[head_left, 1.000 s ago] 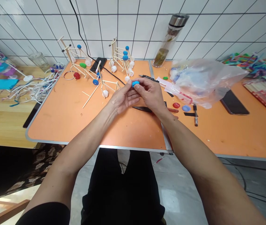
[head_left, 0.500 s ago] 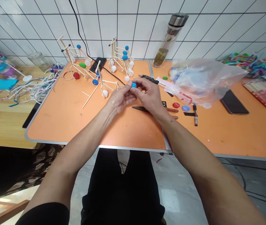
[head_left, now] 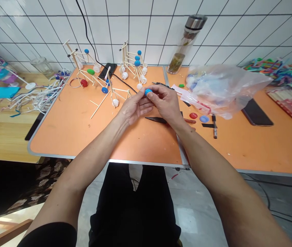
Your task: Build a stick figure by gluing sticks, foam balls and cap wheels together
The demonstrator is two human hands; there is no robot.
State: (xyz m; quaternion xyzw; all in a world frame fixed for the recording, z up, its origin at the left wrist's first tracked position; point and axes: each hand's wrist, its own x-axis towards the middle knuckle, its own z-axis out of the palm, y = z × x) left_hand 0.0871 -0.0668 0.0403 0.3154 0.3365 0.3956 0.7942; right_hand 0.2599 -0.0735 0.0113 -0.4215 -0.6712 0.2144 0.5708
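Note:
Above the orange table (head_left: 110,140), a small blue piece that looks like a bottle cap (head_left: 148,92) is pinched between my hands. My left hand (head_left: 135,108) has its thumb and forefinger on the left side of the cap, the other fingers curled below. On the cap's right side press the thumb and forefinger of my right hand (head_left: 166,103). Partly under my right wrist lie pliers (head_left: 156,119) with reddish handles. Just left of my hands stands a wooden-stick frame (head_left: 112,90) with a white wheel (head_left: 115,102).
Behind stand two more stick frames (head_left: 137,63) (head_left: 80,67) with coloured caps. A red cap (head_left: 193,116), a light blue cap (head_left: 204,118) and a marker (head_left: 214,127) lie right, near a plastic bag (head_left: 218,89) and a phone (head_left: 257,112). A tall bottle (head_left: 184,44) stands near the wall.
The blue cap has turned slightly and shifted a little to the right between my fingers. My right hand has moved slightly right and down; the table items stay put.

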